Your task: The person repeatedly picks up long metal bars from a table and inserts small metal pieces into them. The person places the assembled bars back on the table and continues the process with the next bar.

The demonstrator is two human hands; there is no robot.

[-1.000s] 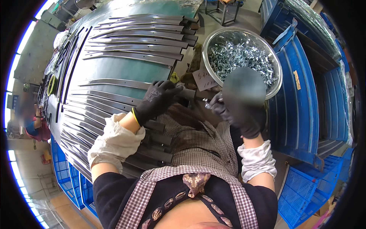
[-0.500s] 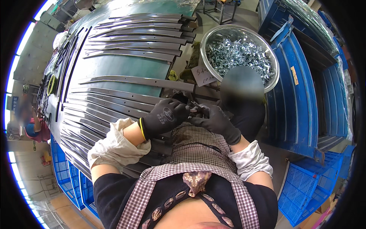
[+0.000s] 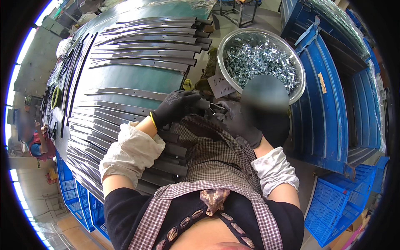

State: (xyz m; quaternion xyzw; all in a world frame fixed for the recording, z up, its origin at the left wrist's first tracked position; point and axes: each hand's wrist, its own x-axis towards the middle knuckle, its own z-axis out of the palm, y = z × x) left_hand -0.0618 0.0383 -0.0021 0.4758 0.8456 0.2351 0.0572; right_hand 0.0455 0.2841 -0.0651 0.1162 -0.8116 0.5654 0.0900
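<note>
My left hand (image 3: 177,106), in a black glove with a yellow cuff, is closed round the right end of a long dark metal strip (image 3: 125,93) at the table's edge. The strip's end is hidden under the fingers. Just right of it, my right hand (image 3: 238,121), gloved in black too, has its fingers pinched on a small shiny metal clip (image 3: 216,109). The clip sits close to the left fingers; whether it touches the strip, I cannot tell. Many similar strips (image 3: 108,118) lie side by side on the green table (image 3: 133,77), nearer to me and farther off.
A round metal basin (image 3: 302,62) heaped with small metal clips (image 3: 262,62) stands ahead to the right. Beside it is a blue metal bin (image 3: 321,96). Blue plastic crates (image 3: 333,208) sit at lower right and lower left. Another person (image 3: 39,141) is at the far left.
My left hand has shifted away from my body and turned along the strip. My right hand has rolled, bringing the metal clip into sight between its fingers.
</note>
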